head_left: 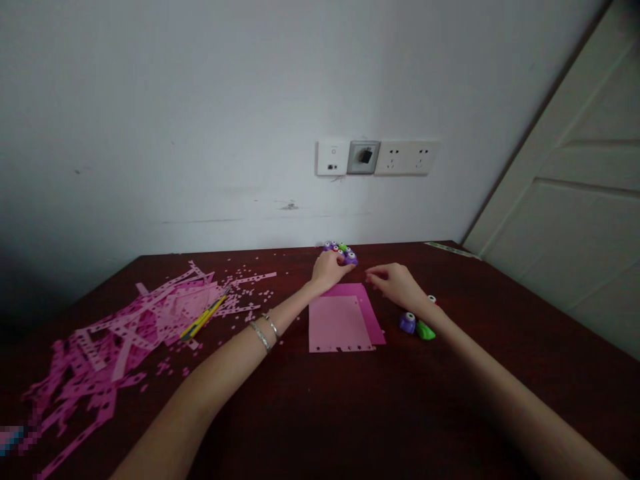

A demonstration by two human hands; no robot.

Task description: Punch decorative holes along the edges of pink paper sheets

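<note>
Pink paper scraps (160, 310) punched with holes spread well left of the pale pink sheet (337, 323), a slim yellow tool (206, 317) lying across them; two silver bracelets (261, 336) ring the left forearm, nearer the sheet; beyond its far edge, the left hand (327, 270) pinches a purple big-eyed piece (351, 259) beside a cluster of similar pieces (334, 245); a deeper pink sheet (373, 325) shows from under the pale one; right of both, the right hand (397, 283) hovers, fingertips drawn close together, though whether they grip anything cannot be told; below its wrist, right of the sheet, sit another purple piece (407, 325) and a green one (425, 331).
</note>
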